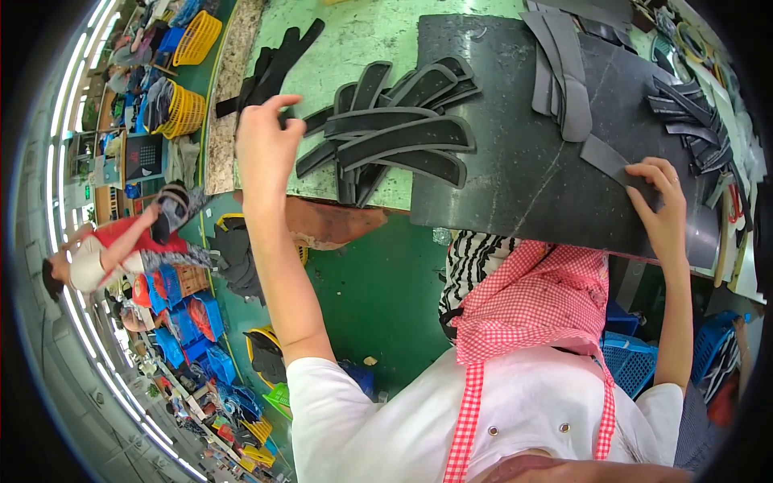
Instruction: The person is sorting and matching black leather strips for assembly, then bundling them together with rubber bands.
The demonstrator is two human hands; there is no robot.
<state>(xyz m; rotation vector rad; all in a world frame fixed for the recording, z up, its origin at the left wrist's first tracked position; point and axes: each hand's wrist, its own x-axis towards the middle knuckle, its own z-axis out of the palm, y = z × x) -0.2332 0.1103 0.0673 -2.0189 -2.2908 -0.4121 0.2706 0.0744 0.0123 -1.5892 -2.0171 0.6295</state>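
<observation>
the right hand (663, 199), thumb and fingers parted, touches a gray strip (605, 162) while the left hand (269, 135) (curled, grip unclear) is near black strips (287, 64).

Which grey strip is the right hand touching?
The single strip below the grey stack: the right hand touches its right end, but none of the stacked ones.

I see white short-sleeved top (527, 394), two round metallic studs (565, 428), red-and-white gingham apron (531, 306), matching straps (465, 419), black-and-white striped legwear (473, 262).
</observation>
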